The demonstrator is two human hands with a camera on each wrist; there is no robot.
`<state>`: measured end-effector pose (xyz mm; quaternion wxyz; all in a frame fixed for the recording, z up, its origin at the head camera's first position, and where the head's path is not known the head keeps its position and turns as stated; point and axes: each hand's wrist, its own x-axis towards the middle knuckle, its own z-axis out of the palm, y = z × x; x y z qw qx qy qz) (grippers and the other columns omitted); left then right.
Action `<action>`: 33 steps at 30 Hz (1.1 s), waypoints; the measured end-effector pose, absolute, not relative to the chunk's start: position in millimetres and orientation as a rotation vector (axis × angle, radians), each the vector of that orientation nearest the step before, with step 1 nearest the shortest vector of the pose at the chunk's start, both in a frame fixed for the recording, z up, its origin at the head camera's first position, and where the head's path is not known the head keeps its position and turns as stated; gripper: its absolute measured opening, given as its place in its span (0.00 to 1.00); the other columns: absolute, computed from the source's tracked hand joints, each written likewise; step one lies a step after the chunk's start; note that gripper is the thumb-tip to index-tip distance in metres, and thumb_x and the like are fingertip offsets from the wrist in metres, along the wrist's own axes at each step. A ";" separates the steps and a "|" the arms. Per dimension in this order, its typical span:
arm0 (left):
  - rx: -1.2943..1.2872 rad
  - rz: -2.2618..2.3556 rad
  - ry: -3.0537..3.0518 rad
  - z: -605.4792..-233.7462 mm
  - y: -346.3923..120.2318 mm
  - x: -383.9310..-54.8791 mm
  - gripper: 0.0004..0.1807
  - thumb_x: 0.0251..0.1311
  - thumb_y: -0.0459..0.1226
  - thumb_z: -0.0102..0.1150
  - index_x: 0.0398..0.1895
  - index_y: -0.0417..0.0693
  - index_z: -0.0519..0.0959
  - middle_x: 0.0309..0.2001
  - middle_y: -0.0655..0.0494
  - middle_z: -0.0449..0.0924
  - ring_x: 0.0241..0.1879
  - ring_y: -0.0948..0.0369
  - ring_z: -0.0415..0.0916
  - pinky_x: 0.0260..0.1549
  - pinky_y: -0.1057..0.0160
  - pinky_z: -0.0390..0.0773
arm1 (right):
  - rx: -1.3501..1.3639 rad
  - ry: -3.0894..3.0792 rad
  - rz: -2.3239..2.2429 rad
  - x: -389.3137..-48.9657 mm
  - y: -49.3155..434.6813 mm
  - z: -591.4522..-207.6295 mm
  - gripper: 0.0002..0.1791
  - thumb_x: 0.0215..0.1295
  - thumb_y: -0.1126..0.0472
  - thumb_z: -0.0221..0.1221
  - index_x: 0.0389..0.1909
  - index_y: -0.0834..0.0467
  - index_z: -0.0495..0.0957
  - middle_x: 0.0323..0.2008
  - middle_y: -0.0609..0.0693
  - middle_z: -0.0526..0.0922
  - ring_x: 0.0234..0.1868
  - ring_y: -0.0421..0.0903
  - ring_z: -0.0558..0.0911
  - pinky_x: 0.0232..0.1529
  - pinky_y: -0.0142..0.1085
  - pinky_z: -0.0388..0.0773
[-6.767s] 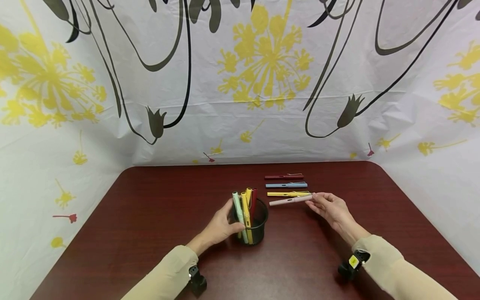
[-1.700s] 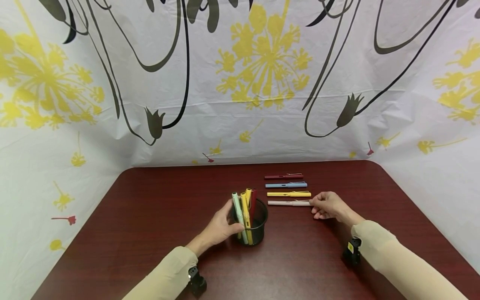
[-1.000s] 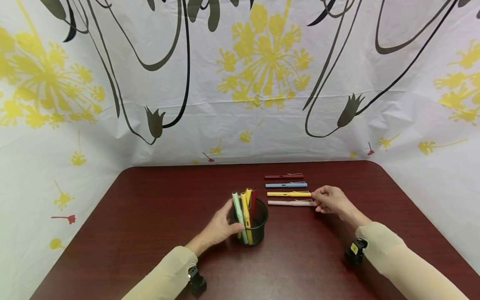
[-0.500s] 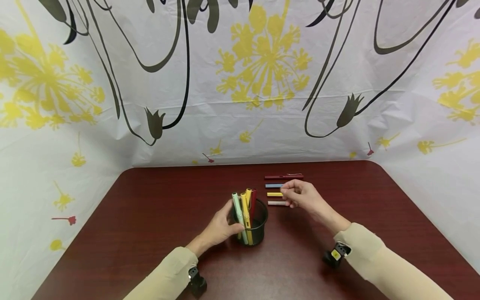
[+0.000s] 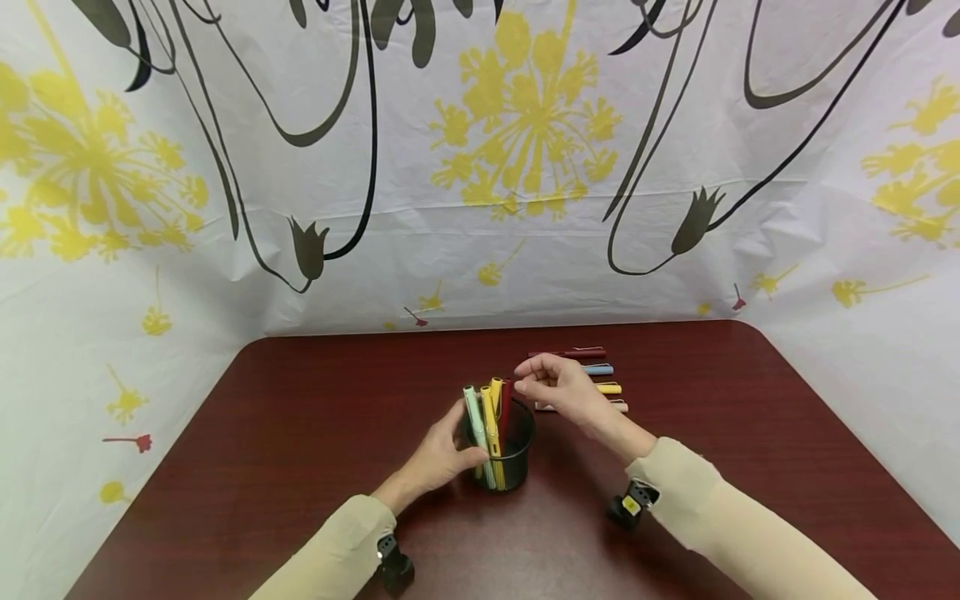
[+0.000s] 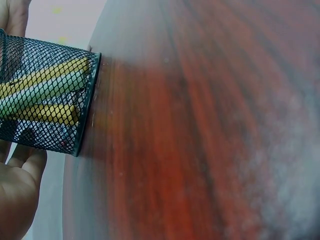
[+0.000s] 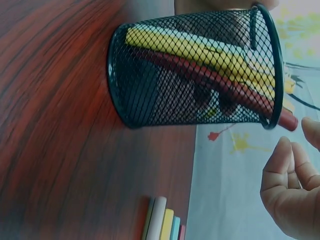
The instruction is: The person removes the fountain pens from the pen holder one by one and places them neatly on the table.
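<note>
A: How far along are we?

B: Four pens (image 5: pixel 600 369) lie in a row near the bench's (image 5: pixel 337 392) far edge, toward its far right corner. A mint pen (image 5: pixel 475 410), yellow pens (image 5: pixel 491 421) and a red pen (image 5: pixel 506 408) stand in the mesh cup (image 5: pixel 517 468) — apparently what's left.

A: Our hands?

B: Our left hand (image 5: pixel 438 454) has its grip around the cup; our right hand (image 5: pixel 566 393), thumb and fingers apart, holds nothing — just beside the red pen.

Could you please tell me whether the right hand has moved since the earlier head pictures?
Yes. Judged against the table, the right hand has moved left, from the right ends of the laid-out pens to near the cup.
</note>
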<state>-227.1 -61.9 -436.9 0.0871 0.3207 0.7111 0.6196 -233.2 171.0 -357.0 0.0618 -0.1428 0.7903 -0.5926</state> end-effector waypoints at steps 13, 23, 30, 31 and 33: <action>0.943 1.832 2.130 -435.6 -61.7 -225.8 0.50 0.50 0.57 0.65 0.71 0.45 0.54 0.65 0.45 0.64 0.61 0.54 0.65 0.57 0.64 0.67 | -0.499 2.452 -1.741 -235.3 155.6 -358.5 0.14 0.63 0.64 0.60 0.47 0.66 0.75 0.34 0.53 0.78 0.27 0.40 0.72 0.25 0.30 0.70; 0.954 1.842 2.115 -435.2 -62.0 -225.9 0.49 0.51 0.55 0.65 0.71 0.44 0.54 0.66 0.44 0.63 0.61 0.56 0.65 0.57 0.65 0.67 | -0.483 2.486 -1.727 -234.8 155.2 -359.5 0.10 0.63 0.66 0.59 0.44 0.66 0.76 0.29 0.51 0.76 0.24 0.41 0.70 0.24 0.30 0.69; 0.929 1.840 2.132 -434.6 -62.6 -225.8 0.45 0.51 0.49 0.68 0.70 0.48 0.57 0.65 0.48 0.65 0.62 0.58 0.63 0.58 0.69 0.64 | -0.454 2.449 -1.757 -233.1 159.3 -361.4 0.11 0.63 0.66 0.59 0.44 0.67 0.76 0.29 0.51 0.76 0.26 0.41 0.71 0.26 0.30 0.71; 0.929 1.838 2.135 -434.8 -62.4 -225.9 0.45 0.51 0.49 0.68 0.70 0.48 0.57 0.65 0.48 0.65 0.62 0.58 0.63 0.58 0.69 0.64 | -0.447 2.444 -1.760 -232.4 160.2 -361.2 0.11 0.63 0.66 0.59 0.45 0.67 0.76 0.29 0.51 0.76 0.26 0.41 0.71 0.27 0.30 0.71; 0.926 1.836 2.138 -435.1 -61.9 -226.1 0.45 0.52 0.47 0.68 0.70 0.48 0.56 0.65 0.48 0.65 0.62 0.57 0.63 0.58 0.69 0.64 | -0.445 2.444 -1.759 -230.9 162.1 -360.2 0.11 0.63 0.66 0.59 0.44 0.67 0.76 0.29 0.50 0.76 0.26 0.41 0.71 0.27 0.30 0.71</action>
